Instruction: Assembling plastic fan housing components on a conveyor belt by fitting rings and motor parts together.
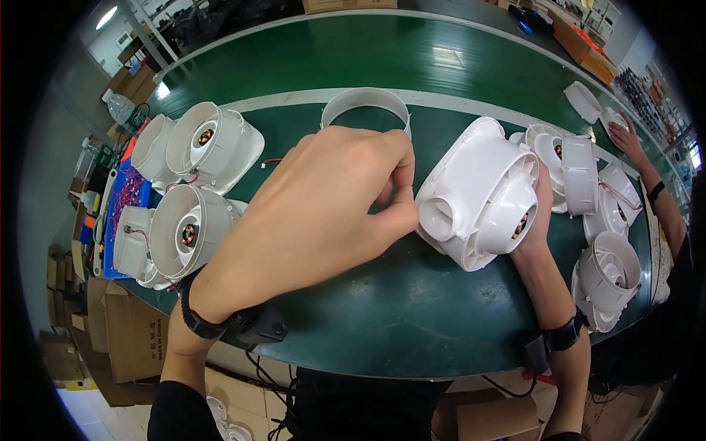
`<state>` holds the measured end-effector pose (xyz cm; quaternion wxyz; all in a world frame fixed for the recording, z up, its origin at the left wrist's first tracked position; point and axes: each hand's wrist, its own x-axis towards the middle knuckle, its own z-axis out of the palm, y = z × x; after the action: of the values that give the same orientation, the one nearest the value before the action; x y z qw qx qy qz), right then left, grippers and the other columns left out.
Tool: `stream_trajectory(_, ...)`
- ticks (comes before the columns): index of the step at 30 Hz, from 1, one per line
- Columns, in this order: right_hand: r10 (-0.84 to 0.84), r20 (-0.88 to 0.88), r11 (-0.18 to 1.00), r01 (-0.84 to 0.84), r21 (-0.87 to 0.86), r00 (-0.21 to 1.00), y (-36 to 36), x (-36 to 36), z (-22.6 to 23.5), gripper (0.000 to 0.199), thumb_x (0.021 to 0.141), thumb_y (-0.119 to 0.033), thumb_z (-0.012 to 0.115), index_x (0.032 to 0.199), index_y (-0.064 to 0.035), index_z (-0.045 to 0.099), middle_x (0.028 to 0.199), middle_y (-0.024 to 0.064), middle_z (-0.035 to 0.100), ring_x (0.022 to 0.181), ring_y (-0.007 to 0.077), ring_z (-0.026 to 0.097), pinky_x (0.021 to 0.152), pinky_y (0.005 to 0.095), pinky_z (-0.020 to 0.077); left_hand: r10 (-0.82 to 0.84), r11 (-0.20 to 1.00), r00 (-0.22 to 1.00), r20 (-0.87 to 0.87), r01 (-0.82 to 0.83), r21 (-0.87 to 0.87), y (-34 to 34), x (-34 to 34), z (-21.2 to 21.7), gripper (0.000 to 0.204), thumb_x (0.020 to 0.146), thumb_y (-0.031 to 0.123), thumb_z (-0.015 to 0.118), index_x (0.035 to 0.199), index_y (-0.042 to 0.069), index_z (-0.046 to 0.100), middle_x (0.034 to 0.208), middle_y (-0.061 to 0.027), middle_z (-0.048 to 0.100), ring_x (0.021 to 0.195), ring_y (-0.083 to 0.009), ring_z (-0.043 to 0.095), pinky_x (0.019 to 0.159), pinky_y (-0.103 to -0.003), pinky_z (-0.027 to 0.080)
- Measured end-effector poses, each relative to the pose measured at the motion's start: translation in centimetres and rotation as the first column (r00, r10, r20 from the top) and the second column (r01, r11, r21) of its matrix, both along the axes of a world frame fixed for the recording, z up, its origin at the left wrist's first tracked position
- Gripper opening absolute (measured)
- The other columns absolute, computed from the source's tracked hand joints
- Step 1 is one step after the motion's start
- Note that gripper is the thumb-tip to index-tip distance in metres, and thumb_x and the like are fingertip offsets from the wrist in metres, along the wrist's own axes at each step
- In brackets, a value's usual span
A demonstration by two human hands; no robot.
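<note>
My right hand (540,213) grips a white plastic fan housing (471,191) from its right side. The housing is tilted, with a round short spout facing me and a copper motor coil (521,225) showing in its hub. My left hand (346,184) is beside it, thumb and forefinger pinched together close to the housing's left edge; what they hold, if anything, is hidden. A thin red wire with a small white plug (265,165) shows to the left of this hand. Behind it stands a white plastic ring (365,99), partly covered by my knuckles.
Several white fan housings stand at left (206,147) and at right (577,176) on the green table (382,323). A blue bin (118,220) of small parts and a plastic bottle (123,110) are far left. Another person's hand (625,136) touches a white part at far right.
</note>
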<state>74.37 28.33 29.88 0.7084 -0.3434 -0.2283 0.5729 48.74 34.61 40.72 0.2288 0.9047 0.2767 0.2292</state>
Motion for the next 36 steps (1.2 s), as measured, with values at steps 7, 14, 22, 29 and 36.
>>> stream_trajectory(7, -0.004, 0.027, 1.0, 0.004, -0.006, 1.0, 0.0, -0.2, 0.2, 0.046, 0.102, -0.044, 0.039, 0.123, -0.0081, 0.058, 0.115, 0.0105, 0.067, 0.105, 0.0224, 0.068, 0.094, 0.0384, 0.0547, -0.025, 0.999, 0.999, 0.046, 0.024, 0.025, 0.0, -0.1, 0.4, 0.009, 0.078, 0.002, 0.069, 0.082, -0.001, 0.061, 0.067, -0.0061, 0.058, 0.06, -0.0147, 0.056, 0.056, -0.026, 0.046)
stream_trajectory(14, 0.008, -0.015, 1.0, -0.008, -0.005, 1.0, 0.0, 0.0, 0.1, 0.045, 0.103, -0.044, 0.038, 0.123, -0.0087, 0.058, 0.115, 0.0103, 0.067, 0.105, 0.0222, 0.068, 0.094, 0.0385, 0.055, -0.156, 0.986, 0.987, -0.024, 0.157, 0.054, 0.0, -0.4, 0.1, 0.011, 0.076, 0.001, 0.071, 0.085, 0.0, 0.065, 0.071, -0.0072, 0.06, 0.062, -0.0177, 0.059, 0.056, -0.028, 0.047)
stream_trajectory(22, -0.043, 0.029, 0.999, 0.043, -0.016, 0.999, 0.1, 0.0, -0.2, 0.045, 0.102, -0.043, 0.04, 0.122, -0.0076, 0.059, 0.113, 0.0103, 0.067, 0.104, 0.0214, 0.068, 0.093, 0.0372, 0.0557, -0.078, 0.967, 0.994, -0.078, 0.095, 0.238, -1.2, -0.1, -0.2, 0.014, 0.074, -0.002, 0.071, 0.084, -0.001, 0.061, 0.079, -0.0116, 0.064, 0.069, -0.0284, 0.066, 0.06, -0.034, 0.051)
stream_trajectory(29, -0.018, 0.019, 1.0, 0.018, -0.001, 1.0, 0.2, 0.5, -0.7, 0.045, 0.103, -0.041, 0.037, 0.129, -0.008, 0.053, 0.118, 0.0106, 0.066, 0.107, 0.0248, 0.068, 0.095, 0.0414, 0.0564, -0.065, 0.968, 0.995, -0.078, 0.082, 0.239, -1.2, -0.1, -0.2, 0.013, 0.075, -0.002, 0.071, 0.084, -0.002, 0.061, 0.078, -0.0122, 0.064, 0.068, -0.0288, 0.065, 0.06, -0.035, 0.051)
stream_trajectory(36, -0.013, 0.025, 1.0, 0.013, 0.008, 1.0, 0.2, 0.5, -0.9, 0.044, 0.104, -0.04, 0.037, 0.129, -0.0076, 0.053, 0.118, 0.0106, 0.066, 0.107, 0.0249, 0.068, 0.095, 0.0416, 0.0562, -0.073, 0.968, 0.995, -0.07, 0.087, 0.234, -1.2, 0.1, -0.5, 0.012, 0.074, -0.002, 0.069, 0.082, -0.002, 0.06, 0.076, -0.0124, 0.063, 0.066, -0.0286, 0.064, 0.06, -0.035, 0.05)
